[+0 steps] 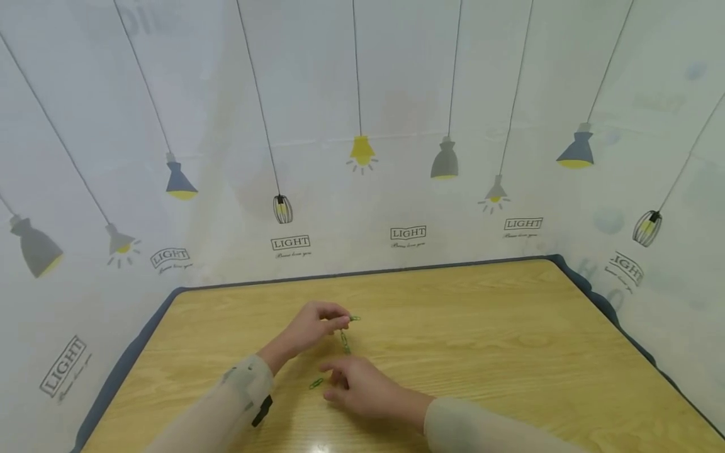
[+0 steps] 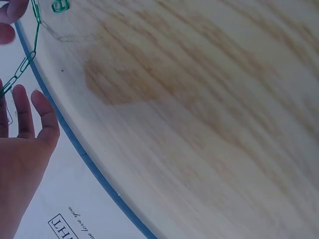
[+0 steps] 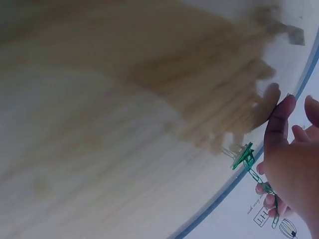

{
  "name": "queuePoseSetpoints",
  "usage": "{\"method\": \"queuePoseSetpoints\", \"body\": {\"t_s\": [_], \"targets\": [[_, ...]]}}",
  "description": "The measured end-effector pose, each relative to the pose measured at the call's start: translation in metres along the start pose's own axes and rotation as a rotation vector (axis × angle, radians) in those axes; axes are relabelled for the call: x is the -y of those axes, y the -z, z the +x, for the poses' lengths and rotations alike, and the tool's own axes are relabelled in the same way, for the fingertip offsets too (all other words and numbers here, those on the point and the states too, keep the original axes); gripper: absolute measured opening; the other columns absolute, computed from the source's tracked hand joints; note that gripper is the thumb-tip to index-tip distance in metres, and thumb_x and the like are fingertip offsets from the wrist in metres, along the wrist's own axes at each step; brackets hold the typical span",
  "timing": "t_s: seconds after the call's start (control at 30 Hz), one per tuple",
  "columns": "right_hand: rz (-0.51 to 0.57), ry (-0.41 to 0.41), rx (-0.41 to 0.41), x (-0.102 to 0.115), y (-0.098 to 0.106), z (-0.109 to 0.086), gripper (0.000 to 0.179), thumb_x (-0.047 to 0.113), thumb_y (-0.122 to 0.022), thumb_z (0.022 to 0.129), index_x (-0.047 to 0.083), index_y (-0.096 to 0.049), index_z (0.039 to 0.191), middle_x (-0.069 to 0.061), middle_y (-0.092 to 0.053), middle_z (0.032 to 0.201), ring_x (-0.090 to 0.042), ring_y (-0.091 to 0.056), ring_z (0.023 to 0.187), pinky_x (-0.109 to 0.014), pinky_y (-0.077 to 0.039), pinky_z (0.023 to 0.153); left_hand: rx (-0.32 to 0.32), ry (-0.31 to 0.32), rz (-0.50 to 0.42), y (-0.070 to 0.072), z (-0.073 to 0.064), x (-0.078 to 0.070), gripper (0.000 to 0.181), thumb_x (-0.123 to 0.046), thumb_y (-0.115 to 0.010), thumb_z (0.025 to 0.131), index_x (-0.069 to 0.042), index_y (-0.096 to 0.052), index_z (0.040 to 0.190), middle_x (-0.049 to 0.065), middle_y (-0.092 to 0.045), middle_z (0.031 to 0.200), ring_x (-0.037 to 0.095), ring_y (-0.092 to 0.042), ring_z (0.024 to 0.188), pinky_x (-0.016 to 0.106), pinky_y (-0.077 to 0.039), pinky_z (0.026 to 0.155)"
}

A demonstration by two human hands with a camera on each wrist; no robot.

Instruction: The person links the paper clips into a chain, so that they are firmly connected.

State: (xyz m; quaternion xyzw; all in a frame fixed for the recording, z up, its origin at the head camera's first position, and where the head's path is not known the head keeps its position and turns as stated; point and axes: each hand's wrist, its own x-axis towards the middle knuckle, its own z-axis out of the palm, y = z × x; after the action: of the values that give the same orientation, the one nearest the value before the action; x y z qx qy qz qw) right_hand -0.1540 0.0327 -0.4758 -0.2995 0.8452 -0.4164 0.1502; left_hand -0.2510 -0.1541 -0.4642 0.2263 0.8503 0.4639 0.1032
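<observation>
A chain of green paper clips (image 1: 343, 340) hangs from my left hand (image 1: 311, 327), which pinches it between thumb and fingertips. One clip sticks out past those fingertips. The left wrist view shows the chain (image 2: 25, 62) running from the left fingers up past the right fingertips. My right hand (image 1: 365, 387) is close below the chain, its thumb and forefinger apart with nothing seen between them. Whether it touches the chain's lower end, I cannot tell. Left of the right hand, a loose green paper clip (image 1: 316, 382) lies on the table.
The wood-grain table (image 1: 481, 327) has a dark blue edge (image 1: 396, 270). Behind and beside it hangs a pale sheet (image 1: 317, 113) printed with lamps and the word LIGHT. A dark strap piece (image 1: 262, 412) shows at the left sleeve.
</observation>
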Motion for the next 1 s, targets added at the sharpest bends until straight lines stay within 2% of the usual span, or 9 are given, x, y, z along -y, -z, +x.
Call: {"method": "queuePoseSetpoints", "body": {"t_s": [0.13,0.23,0.33,0.43,0.6,0.67,0.8,0.87,1.0], "targets": [[-0.139,0.049,0.022,-0.003,-0.003,0.005,0.041,0.024,-0.074,0.102,0.014,-0.066,0.141,0.005,-0.075,0.098,0.002,-0.061,0.084,-0.019,-0.055,0.073,0.002,0.014,-0.025,0.002,-0.001,-0.001,0.026,-0.03,-0.066,0.108,-0.011,-0.078,0.121,0.009,-0.079,0.113,0.021,-0.071,0.107,0.037,-0.062,0.089],[-0.238,0.087,0.049,-0.005,-0.004,0.006,0.04,0.029,-0.072,0.103,0.016,-0.069,0.141,0.001,-0.074,0.106,0.001,-0.059,0.088,-0.02,-0.055,0.074,-0.002,0.023,-0.034,0.003,-0.001,-0.002,0.026,-0.029,-0.066,0.108,-0.01,-0.078,0.122,0.007,-0.078,0.112,0.025,-0.071,0.109,0.039,-0.062,0.09],[-0.279,0.079,0.052,-0.005,-0.006,0.006,0.039,0.032,-0.072,0.103,0.018,-0.071,0.139,0.001,-0.073,0.116,0.003,-0.056,0.092,-0.019,-0.054,0.077,-0.002,0.023,-0.034,0.003,0.0,-0.002,0.027,-0.03,-0.066,0.108,-0.01,-0.077,0.122,0.006,-0.078,0.111,0.023,-0.071,0.108,0.038,-0.063,0.089],[-0.238,0.046,0.025,-0.003,-0.008,0.005,0.031,0.027,-0.077,0.1,0.018,-0.077,0.13,0.004,-0.073,0.111,0.005,-0.055,0.087,-0.016,-0.052,0.075,0.005,0.02,-0.036,0.003,0.001,-0.002,0.029,-0.031,-0.065,0.108,-0.009,-0.077,0.123,0.008,-0.078,0.113,0.024,-0.071,0.109,0.037,-0.063,0.089],[-0.164,0.044,-0.014,0.0,-0.009,0.004,0.005,0.016,-0.08,0.096,0.017,-0.084,0.099,0.011,-0.077,0.094,0.005,-0.055,0.084,-0.014,-0.049,0.075,0.007,0.035,-0.037,0.002,0.0,-0.005,0.028,-0.03,-0.065,0.108,-0.009,-0.077,0.123,0.011,-0.078,0.115,0.027,-0.072,0.111,0.037,-0.062,0.09],[-0.163,0.037,-0.003,0.002,-0.009,0.004,0.007,0.013,-0.079,0.097,0.017,-0.082,0.092,0.012,-0.076,0.09,0.005,-0.054,0.084,-0.015,-0.047,0.076,0.005,0.034,-0.034,0.002,0.0,-0.007,0.027,-0.03,-0.065,0.108,-0.01,-0.077,0.123,0.011,-0.078,0.115,0.025,-0.072,0.11,0.036,-0.062,0.089],[-0.145,-0.012,0.062,0.002,-0.007,0.003,0.009,0.009,-0.075,0.098,0.016,-0.076,0.092,0.011,-0.067,0.089,0.004,-0.053,0.082,-0.015,-0.049,0.076,0.006,0.026,-0.032,0.002,0.001,-0.009,0.026,-0.03,-0.065,0.108,-0.011,-0.078,0.121,0.008,-0.078,0.113,0.021,-0.072,0.107,0.035,-0.062,0.088],[-0.078,-0.055,0.094,0.003,-0.004,0.003,0.009,0.007,-0.072,0.099,0.014,-0.074,0.093,0.01,-0.064,0.09,0.002,-0.054,0.081,-0.016,-0.05,0.076,0.008,0.032,-0.039,0.001,0.001,-0.009,0.024,-0.03,-0.066,0.108,-0.013,-0.078,0.12,0.006,-0.079,0.111,0.019,-0.072,0.106,0.035,-0.062,0.089],[0.142,-0.137,0.142,0.002,0.007,0.001,0.008,0.007,-0.066,0.104,0.01,-0.069,0.097,0.003,-0.066,0.084,-0.007,-0.06,0.073,-0.019,-0.053,0.067,0.013,0.035,-0.051,-0.001,0.002,-0.01,0.023,-0.03,-0.066,0.107,-0.014,-0.079,0.119,0.004,-0.079,0.109,0.016,-0.07,0.104,0.037,-0.062,0.09]]}}
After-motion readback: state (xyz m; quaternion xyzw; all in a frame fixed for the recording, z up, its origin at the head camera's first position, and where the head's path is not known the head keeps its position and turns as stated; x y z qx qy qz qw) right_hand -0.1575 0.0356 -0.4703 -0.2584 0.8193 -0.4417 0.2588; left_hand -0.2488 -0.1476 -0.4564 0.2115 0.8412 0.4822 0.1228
